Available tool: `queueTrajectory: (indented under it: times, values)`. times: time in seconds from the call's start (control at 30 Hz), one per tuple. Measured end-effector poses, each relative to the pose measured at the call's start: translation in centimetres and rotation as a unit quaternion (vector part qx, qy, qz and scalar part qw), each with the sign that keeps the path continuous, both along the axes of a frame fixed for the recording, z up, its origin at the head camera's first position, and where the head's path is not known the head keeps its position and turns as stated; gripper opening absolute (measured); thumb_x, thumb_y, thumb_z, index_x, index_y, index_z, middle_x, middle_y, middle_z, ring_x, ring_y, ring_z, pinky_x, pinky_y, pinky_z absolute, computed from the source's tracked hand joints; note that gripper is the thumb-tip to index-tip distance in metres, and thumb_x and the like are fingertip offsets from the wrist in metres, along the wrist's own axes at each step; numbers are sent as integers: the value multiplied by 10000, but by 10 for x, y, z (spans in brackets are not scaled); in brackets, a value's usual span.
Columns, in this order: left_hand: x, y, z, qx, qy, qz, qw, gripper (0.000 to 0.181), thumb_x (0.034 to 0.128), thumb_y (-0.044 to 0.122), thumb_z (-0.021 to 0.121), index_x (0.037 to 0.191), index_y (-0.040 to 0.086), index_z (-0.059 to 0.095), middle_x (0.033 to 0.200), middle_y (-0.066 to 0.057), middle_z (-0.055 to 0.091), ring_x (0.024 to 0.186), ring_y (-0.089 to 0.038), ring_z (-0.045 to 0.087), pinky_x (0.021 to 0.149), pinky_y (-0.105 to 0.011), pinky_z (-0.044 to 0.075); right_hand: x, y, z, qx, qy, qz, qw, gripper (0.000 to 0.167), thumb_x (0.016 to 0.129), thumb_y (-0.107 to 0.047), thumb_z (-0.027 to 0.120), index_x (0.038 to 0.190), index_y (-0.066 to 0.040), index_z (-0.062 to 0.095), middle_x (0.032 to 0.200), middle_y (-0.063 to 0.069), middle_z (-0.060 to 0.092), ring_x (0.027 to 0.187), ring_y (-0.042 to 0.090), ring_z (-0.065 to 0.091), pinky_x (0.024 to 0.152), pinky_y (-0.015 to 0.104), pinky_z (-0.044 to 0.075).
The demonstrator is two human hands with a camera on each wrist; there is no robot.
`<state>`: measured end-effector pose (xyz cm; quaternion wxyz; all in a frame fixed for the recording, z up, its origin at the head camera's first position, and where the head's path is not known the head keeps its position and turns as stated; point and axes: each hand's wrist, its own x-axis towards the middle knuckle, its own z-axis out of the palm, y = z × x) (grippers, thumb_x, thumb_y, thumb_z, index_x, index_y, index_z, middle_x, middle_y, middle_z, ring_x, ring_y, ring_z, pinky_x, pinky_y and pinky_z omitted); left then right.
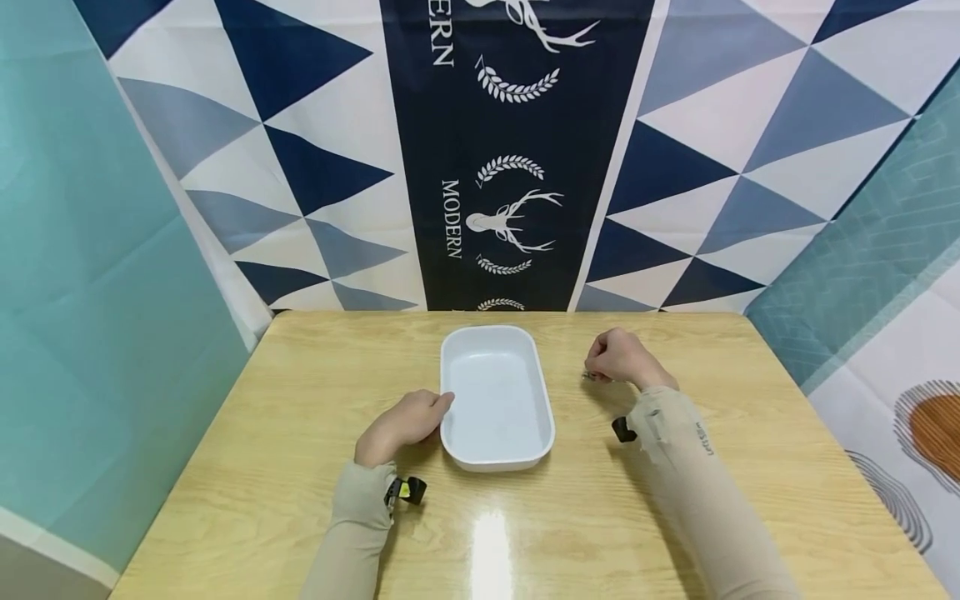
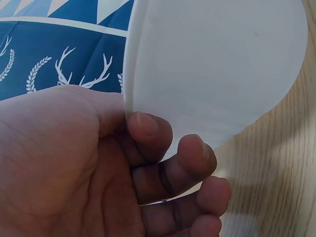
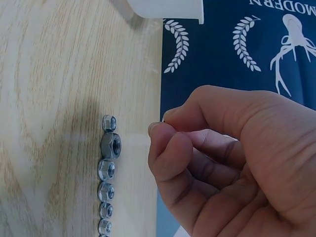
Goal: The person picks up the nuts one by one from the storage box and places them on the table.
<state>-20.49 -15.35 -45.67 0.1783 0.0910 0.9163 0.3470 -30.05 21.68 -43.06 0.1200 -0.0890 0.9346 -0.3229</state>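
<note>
A white rectangular plastic tray (image 1: 497,462) with rounded corners lies on the table, its inside bare. My left hand (image 1: 408,423) pinches its left rim between thumb and curled fingers, and in the left wrist view the wall of the tray (image 2: 212,59) rises beside the fingertips. Right of the tray, my right hand (image 1: 624,360) hangs above the table with thumb and index tips together; I see nothing between them. Close by in the right wrist view, several metal hex nuts (image 3: 106,170) stand on edge in a row, one larger than its neighbours. Most are hidden in the head view.
The wooden table (image 1: 300,450) runs back to a patterned cloth (image 1: 502,167) that hangs along its far edge. A teal cloth (image 1: 97,292) borders the left side, and another patterned cloth (image 1: 885,350) borders the right.
</note>
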Motion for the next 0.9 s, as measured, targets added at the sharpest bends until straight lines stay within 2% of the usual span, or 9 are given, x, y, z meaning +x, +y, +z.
queueTrajectory:
  times: [0.13,0.4,0.7,0.9]
  values:
    - [-3,0,3,-34,46,-7,10000,563,1118,417,315,675,136,518,554,-15,467,503,-170,438,615,-312,409,-1,3,3,-54,26,-46,10000,101,873,-60,622,853,-1,702,698,99,703,611,166,663,611,284,543]
    - [-2,1,0,-48,15,37,10000,549,1117,417,318,689,144,526,589,-18,480,526,-167,453,623,-312,414,1,18,3,77,26,-111,9999,99,871,-67,611,859,-18,696,679,78,683,577,169,604,561,305,484]
    - [-1,1,-1,36,-47,97,9999,551,1118,415,326,681,139,519,566,-13,467,510,-165,440,606,-306,404,4,34,2,468,252,-32,9986,103,876,-78,630,805,-40,694,619,41,667,578,172,621,729,335,505]
    - [-1,1,0,53,-59,60,10000,544,1118,416,328,684,147,515,558,-6,457,507,-161,436,600,-300,399,8,50,-2,501,183,-31,9986,114,904,-85,635,830,-25,698,676,88,683,598,186,609,643,327,496]
